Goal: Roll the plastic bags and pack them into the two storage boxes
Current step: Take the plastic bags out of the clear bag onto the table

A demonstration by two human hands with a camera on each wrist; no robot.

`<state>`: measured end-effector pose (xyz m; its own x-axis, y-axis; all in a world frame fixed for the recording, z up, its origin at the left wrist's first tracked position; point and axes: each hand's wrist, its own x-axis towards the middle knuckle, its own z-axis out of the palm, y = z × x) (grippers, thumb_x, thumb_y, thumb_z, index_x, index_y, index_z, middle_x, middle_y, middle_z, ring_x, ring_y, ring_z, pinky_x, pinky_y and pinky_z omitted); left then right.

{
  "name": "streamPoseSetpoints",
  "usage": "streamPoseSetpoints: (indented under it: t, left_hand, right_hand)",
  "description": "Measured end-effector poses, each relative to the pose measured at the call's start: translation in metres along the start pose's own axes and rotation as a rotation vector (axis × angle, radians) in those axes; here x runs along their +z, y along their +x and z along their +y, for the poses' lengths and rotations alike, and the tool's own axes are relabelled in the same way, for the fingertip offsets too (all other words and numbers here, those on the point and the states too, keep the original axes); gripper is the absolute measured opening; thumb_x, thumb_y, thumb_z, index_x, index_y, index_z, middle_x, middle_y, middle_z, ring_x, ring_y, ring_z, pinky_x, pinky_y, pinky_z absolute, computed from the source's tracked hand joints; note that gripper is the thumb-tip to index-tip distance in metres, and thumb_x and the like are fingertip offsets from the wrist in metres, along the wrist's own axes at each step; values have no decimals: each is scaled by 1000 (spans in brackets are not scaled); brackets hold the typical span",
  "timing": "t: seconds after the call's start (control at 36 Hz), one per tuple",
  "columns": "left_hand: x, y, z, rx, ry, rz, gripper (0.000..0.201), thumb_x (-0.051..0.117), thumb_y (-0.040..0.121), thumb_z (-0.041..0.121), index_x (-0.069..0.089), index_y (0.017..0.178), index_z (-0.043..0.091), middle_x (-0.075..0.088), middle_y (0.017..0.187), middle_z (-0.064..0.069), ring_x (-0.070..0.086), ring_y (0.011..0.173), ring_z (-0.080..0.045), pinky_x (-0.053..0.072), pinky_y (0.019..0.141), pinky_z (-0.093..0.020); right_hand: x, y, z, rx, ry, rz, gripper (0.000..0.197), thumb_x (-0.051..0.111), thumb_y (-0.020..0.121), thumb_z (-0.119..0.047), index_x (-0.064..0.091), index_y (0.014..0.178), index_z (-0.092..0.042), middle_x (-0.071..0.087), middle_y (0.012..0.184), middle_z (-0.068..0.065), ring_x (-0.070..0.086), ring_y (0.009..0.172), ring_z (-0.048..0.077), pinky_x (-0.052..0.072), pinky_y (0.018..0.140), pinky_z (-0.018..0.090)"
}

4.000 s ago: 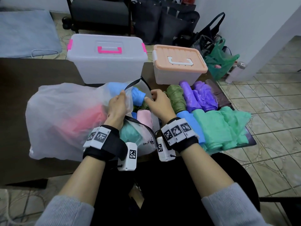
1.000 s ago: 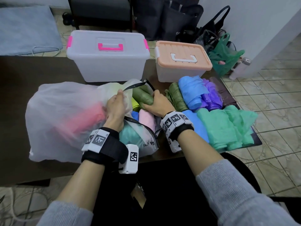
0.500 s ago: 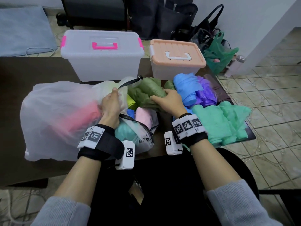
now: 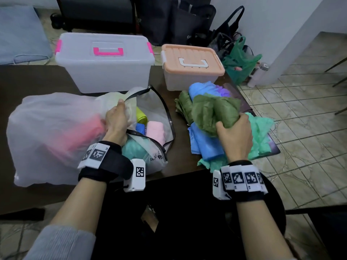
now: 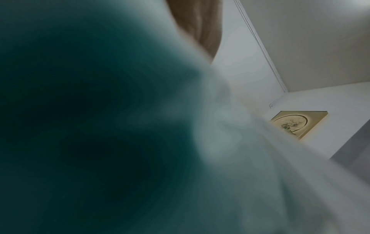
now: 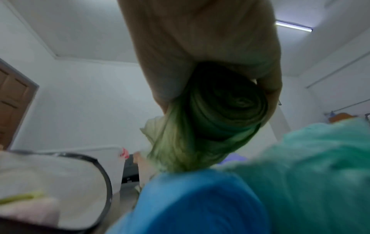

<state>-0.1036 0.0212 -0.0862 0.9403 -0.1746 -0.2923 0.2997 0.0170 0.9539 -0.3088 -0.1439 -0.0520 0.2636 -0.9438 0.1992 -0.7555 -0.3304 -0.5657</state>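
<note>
the right hand (image 4: 233,135) has lifted an olive-green rolled plastic bag (image 4: 214,111) out of the big translucent sack (image 4: 47,132), fingers wrapped round it above the loose pile; the left hand (image 4: 115,121) seems to pinch the sack's rim. both lidded storage boxes ahead are shut, so packing waits.

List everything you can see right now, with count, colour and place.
Storage boxes: 2 on the table's far side, lids on; clear with pink handle, clear with peach lid.
Large plastic bag: 1, translucent white, left, holds something pink.
Zip pouch: 1, clear with black trim, centre, open; yellow-green, blue, pink and teal rolls inside.
Olive bag: 1, in the right hand.
Loose bag pile: olive, blue, purple, mint; right.
Table: 1, dark brown.
Floor bags: black and green, behind.
Left hand: grips the large plastic bag.
Right hand: grips the olive bag.
</note>
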Motion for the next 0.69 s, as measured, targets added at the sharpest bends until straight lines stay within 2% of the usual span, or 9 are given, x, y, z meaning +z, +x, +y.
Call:
streamPoseSetpoints:
  t: [0.08,0.17,0.25,0.33,0.44,0.5,0.56,0.61,0.69]
  left_hand:
    - [-1,1,-1,-2,-1,2,33,44,98,32,45,67,20,39,64,3,38,58,-13,33,55,-26]
    - [-2,1,-1,-6,-8,-7,33,44,98,32,44,66,20,38,64,3,37,57,-13,32,54,-26]
    - [-3,1,-1,-7,-11,-14,34,44,98,32,44,66,20,38,63,2,37,57,-13,32,56,-27]
    - [-3,-1,0,-19,-40,-27,34,43,99,31,44,67,20,39,63,3,38,56,-12,34,55,-26]
    - [-3,-3,1,-20,-36,-38,34,43,99,31,44,67,20,38,63,3,38,56,-12,33,54,-26]
    - [-4,-3,2,-30,-30,-53,34,43,99,31,43,66,20,36,62,3,36,56,-12,32,53,-26]
    - [-4,-5,1,-45,-15,-83,33,43,98,33,44,67,20,36,64,2,36,56,-13,31,53,-26]
    - [-3,-9,-1,-38,17,-104,35,45,97,35,43,65,20,36,63,2,36,55,-13,31,54,-27]
    - [-2,-14,-5,-5,53,-137,42,44,97,35,31,60,21,26,58,1,27,50,-14,24,52,-29]
  right_hand:
    - [6,-9,9,-15,-126,30,65,60,80,-30,35,137,-11,49,124,18,48,115,35,40,85,45]
    - [14,-15,13,-29,-238,-25,72,60,81,-28,27,145,-22,44,124,16,45,115,34,39,86,45]
    - [19,-18,15,-39,-338,-87,71,59,84,-30,25,146,-27,41,126,16,41,116,34,37,89,45]
    - [19,-15,16,-57,-383,-102,68,56,84,-39,28,144,-25,37,134,17,34,123,34,34,94,47]
    - [15,-7,14,-33,-362,-189,70,44,87,-58,27,144,-21,22,150,16,15,139,35,14,109,55]
    - [13,-3,13,-11,-307,-248,69,39,89,-59,26,145,-20,15,153,16,7,142,36,6,111,57]
    - [12,-2,8,-27,-250,-245,68,40,91,-55,26,145,-17,11,154,16,1,142,36,2,111,58]
    - [13,-2,-1,-72,-199,-155,62,45,92,-47,30,141,-12,14,152,17,5,141,36,8,111,57]
    - [15,-5,-22,-182,-54,30,46,51,91,-32,45,125,-2,38,135,21,31,126,37,28,102,46]
